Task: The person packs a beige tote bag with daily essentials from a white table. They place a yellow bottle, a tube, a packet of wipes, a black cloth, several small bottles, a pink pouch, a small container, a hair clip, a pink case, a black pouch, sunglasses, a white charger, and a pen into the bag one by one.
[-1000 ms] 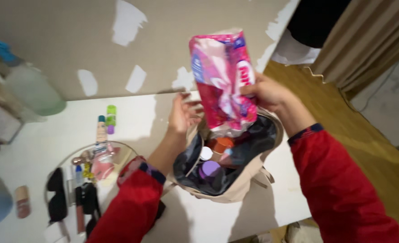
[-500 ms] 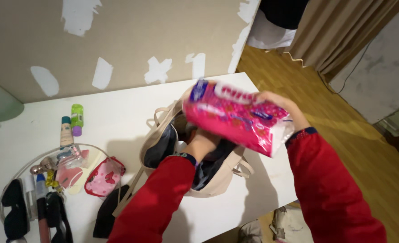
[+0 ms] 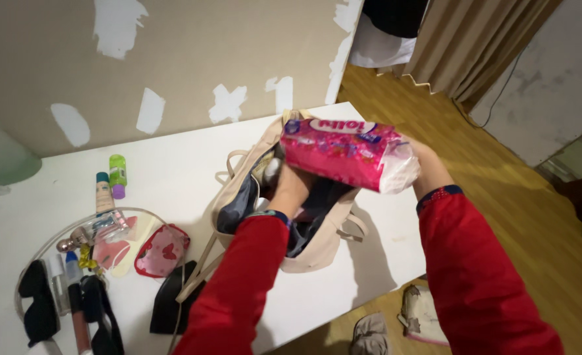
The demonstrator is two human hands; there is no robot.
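My right hand (image 3: 427, 167) grips a pink plastic pack of tissues (image 3: 343, 152) and holds it level above the open beige bag (image 3: 304, 253) on the white table (image 3: 173, 164). My left hand (image 3: 290, 185) is down inside the bag's dark lining; its fingers are mostly hidden under the pack, and a pale object shows beside them. Both arms wear red sleeves.
To the left lies a clear round pouch (image 3: 117, 227) with cosmetics, a small pink pouch (image 3: 161, 250), a black case (image 3: 169, 306), a tube (image 3: 103, 192) and a green bottle (image 3: 117, 175). Shoes (image 3: 424, 314) sit on the wooden floor by the table's edge.
The pink pack went from upright over the bag to lying level. My left hand moved from the bag's rim down into the bag.
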